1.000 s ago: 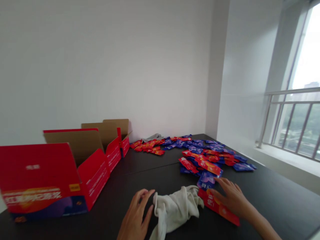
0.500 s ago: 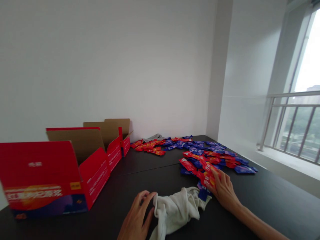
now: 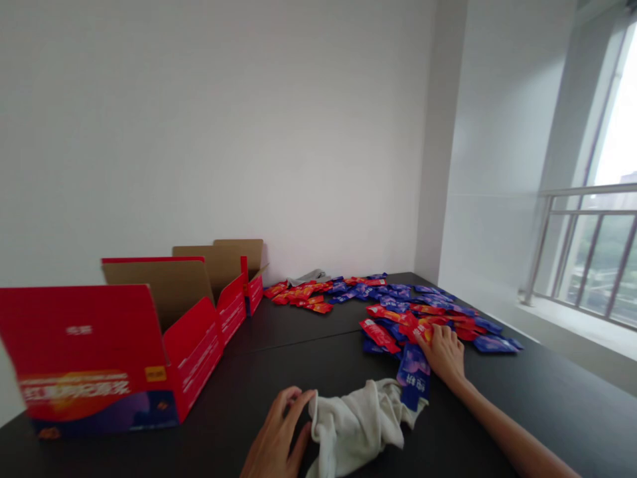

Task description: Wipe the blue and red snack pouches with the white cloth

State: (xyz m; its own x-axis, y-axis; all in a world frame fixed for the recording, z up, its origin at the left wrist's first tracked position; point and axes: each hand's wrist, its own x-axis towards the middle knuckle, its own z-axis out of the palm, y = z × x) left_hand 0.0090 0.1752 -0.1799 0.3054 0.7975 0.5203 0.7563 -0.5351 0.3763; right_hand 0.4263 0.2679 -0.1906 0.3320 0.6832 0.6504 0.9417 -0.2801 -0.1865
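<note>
My left hand (image 3: 277, 435) lies on the dark table (image 3: 537, 405) near the front edge, fingertips touching a crumpled white cloth (image 3: 361, 425). My right hand (image 3: 444, 353) reaches forward to the near edge of a pile of red and blue sachets (image 3: 423, 315), its fingers curled around red sachets (image 3: 421, 330). A blue sachet (image 3: 413, 382) lies just left of that hand, overlapping the cloth.
An open red cardboard box (image 3: 114, 352) with raised flaps stands at the left, a second open box (image 3: 243, 275) behind it. More sachets (image 3: 308, 295) and a grey cloth (image 3: 308, 277) lie by the back wall. A window with a railing (image 3: 587, 252) is at the right.
My right hand has moved away from the cloth and forward into the sachet pile, carrying red sachets with it. The left hand has stayed at the cloth.
</note>
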